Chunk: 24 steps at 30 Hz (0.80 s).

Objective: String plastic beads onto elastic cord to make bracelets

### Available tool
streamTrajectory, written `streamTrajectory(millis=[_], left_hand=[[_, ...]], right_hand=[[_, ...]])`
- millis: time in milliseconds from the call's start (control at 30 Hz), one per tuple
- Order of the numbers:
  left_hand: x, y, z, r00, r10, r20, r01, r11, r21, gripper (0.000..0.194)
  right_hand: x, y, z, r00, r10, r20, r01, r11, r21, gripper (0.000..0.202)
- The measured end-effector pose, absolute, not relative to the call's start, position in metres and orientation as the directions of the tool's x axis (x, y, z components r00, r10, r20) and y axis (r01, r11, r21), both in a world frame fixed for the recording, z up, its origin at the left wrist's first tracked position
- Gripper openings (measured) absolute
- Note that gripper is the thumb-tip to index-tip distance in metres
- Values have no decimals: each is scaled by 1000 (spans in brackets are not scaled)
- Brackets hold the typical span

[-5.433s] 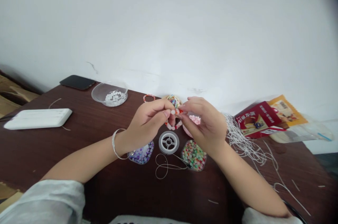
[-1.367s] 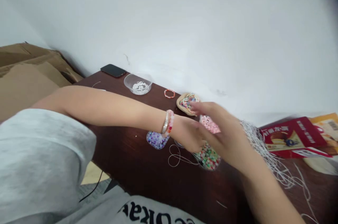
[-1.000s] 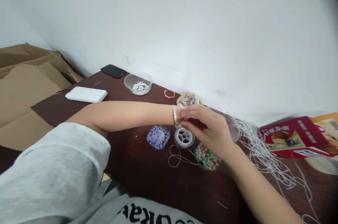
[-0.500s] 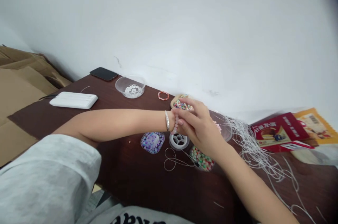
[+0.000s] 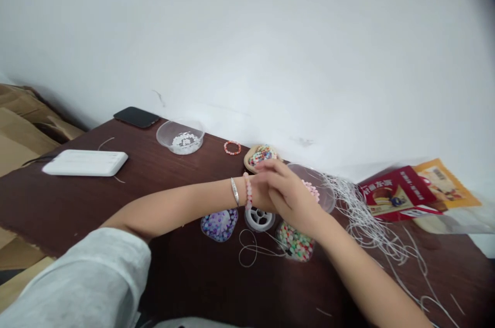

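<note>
A pink beaded bracelet point(image 5: 248, 191) circles my left wrist, beside a silver bangle point(image 5: 235, 192). My left hand point(image 5: 263, 198) is mostly hidden behind my right hand, so its fingers do not show. Over it lies my right hand point(image 5: 292, 196), its fingertips near the pink bracelet; the fingers are slightly bent and apart, and nothing shows in them. Just below the hands are a tray of purple beads point(image 5: 219, 226), a white spool point(image 5: 260, 219) with clear cord, and a tray of mixed red, green and white beads point(image 5: 296, 243).
Along the wall stand a black phone point(image 5: 136, 117), a clear bowl point(image 5: 180, 137) with white beads, an orange bracelet point(image 5: 232, 148) and a tan bead dish point(image 5: 249, 162). A white device point(image 5: 85, 163) lies left. White strings point(image 5: 361, 214) and a red package point(image 5: 394, 195) are right.
The view has shifted slightly. My right fingers have moved off the pink bracelet, which now shows in full around the front of my left wrist. The tan dish is less covered.
</note>
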<state>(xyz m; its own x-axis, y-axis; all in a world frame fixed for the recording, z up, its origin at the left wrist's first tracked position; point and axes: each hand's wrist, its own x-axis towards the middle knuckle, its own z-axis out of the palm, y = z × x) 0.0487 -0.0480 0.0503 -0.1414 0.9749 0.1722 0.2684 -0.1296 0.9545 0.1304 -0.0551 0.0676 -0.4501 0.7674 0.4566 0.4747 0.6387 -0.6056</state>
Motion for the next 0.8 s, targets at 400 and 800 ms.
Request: streamTrajectory(millis=[400, 800], left_hand=[[42, -50, 44, -125, 991, 39, 129, -22, 991, 36], [39, -49, 35, -148, 987, -56, 110, 73, 991, 24]], right_hand=[[125, -50, 56, -398, 796, 456, 535, 605, -589, 54], [123, -48, 47, -513, 747, 423, 554, 664, -502, 39]])
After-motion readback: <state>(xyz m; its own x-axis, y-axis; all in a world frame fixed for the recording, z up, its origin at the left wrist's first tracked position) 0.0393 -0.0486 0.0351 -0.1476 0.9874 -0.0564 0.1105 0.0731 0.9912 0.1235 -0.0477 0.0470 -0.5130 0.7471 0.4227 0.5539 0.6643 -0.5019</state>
